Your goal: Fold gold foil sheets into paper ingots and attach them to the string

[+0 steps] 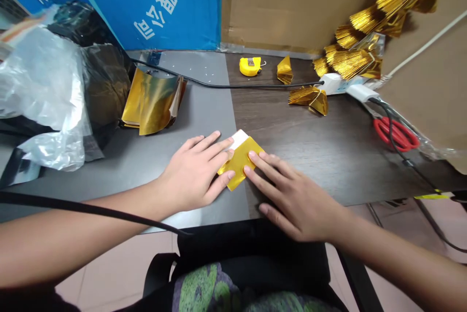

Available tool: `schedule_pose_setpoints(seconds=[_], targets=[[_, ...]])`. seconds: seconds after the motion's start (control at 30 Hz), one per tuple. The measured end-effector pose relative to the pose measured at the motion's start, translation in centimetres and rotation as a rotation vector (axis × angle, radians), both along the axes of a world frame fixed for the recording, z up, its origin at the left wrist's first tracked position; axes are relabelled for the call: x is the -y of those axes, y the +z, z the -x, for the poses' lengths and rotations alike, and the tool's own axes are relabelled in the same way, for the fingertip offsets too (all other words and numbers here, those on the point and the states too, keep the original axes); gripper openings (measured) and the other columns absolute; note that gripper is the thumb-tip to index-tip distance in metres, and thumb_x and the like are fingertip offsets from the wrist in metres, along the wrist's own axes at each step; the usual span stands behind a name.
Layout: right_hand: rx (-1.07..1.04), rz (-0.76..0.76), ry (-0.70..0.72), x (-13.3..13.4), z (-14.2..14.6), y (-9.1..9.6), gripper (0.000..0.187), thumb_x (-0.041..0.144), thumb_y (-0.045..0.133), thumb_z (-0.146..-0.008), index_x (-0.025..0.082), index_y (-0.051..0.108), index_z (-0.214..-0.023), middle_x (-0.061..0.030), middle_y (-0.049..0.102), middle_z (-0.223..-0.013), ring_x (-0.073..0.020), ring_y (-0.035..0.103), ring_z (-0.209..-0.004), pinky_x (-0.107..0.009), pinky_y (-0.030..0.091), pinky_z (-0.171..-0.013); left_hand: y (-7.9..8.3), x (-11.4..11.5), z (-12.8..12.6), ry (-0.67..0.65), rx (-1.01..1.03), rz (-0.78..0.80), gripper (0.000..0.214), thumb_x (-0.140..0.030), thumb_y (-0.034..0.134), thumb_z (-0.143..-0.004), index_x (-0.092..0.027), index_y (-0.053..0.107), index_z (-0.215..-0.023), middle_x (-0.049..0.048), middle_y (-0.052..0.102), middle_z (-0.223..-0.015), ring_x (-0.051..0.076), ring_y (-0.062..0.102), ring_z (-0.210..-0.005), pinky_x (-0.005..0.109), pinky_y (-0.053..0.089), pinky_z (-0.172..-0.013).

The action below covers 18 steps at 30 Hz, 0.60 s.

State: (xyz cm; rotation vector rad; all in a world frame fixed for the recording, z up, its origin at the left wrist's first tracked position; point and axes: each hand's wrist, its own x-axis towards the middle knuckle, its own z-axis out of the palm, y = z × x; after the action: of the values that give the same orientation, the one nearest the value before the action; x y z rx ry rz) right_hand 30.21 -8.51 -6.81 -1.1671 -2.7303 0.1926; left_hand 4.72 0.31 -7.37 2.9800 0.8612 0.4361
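A sheet of gold foil paper, partly folded, lies flat on the table with a white strip of its back showing at the top. My left hand rests on its left side, fingers stretched out and the thumb on the lower edge. From the right, my right hand presses its extended fingertips on the paper's right edge. Its thumb is apart from the sheet. A stack of gold sheets with curling edges sits further back on the left.
Several pleated gold foil fans lie at the back right beside a white power strip. A yellow tape measure and a small folded gold piece are at the back. Red-handled scissors lie right; plastic bags left. A black cable crosses the table.
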Motion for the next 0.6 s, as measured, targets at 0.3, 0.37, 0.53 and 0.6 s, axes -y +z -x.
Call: schedule_pose_setpoints(seconds=[0.3,0.37,0.53,0.6], targets=[[-0.341,-0.154,-0.256,1.7,2.9,-1.1,0.025,0.016,0.057,-0.096,0.016,0.073,-0.115,-0.013,0.071,-0.105,-0.0227,0.058,-0.087,-0.042,0.058,-0.076,0.2,-0.3,0.0,-0.004,0.008,0.082,0.047,-0.044,0.045,-0.1,-0.017,0.061,-0.135,0.0132,0.065,-0.129,0.029,0.056,-0.116,0.044,0.048,-0.091],[-0.448,-0.107,-0.283,0.8,2.5,-1.4,0.019,0.014,0.057,-0.097,0.017,0.073,-0.107,-0.009,0.071,-0.094,-0.0208,0.058,-0.084,-0.039,0.058,-0.074,0.3,-0.3,0.0,0.026,0.02,0.085,0.046,-0.051,0.049,-0.097,-0.015,0.066,-0.122,0.012,0.066,-0.111,0.025,0.055,-0.098,0.039,0.045,-0.08],[-0.402,-0.092,-0.315,-0.6,1.7,-1.6,0.032,0.02,0.06,-0.097,0.012,0.063,-0.128,-0.0191,0.064,-0.128,-0.0295,0.058,-0.111,-0.05,0.057,-0.089,0.5,-0.2,0.0,0.088,0.036,0.181,0.043,-0.055,0.056,-0.093,-0.016,0.065,-0.109,0.0077,0.063,-0.096,0.022,0.051,-0.088,0.037,0.042,-0.08],[-0.368,-0.071,-0.301,-0.7,1.5,-1.7,0.043,0.023,0.06,-0.098,0.015,0.053,-0.14,-0.0187,0.058,-0.141,-0.0326,0.054,-0.123,-0.057,0.051,-0.1,0.6,-0.2,0.0,0.101,0.062,0.268,0.04,-0.052,0.061,-0.091,-0.017,0.064,-0.11,0.005,0.065,-0.091,0.02,0.054,-0.086,0.036,0.042,-0.081]])
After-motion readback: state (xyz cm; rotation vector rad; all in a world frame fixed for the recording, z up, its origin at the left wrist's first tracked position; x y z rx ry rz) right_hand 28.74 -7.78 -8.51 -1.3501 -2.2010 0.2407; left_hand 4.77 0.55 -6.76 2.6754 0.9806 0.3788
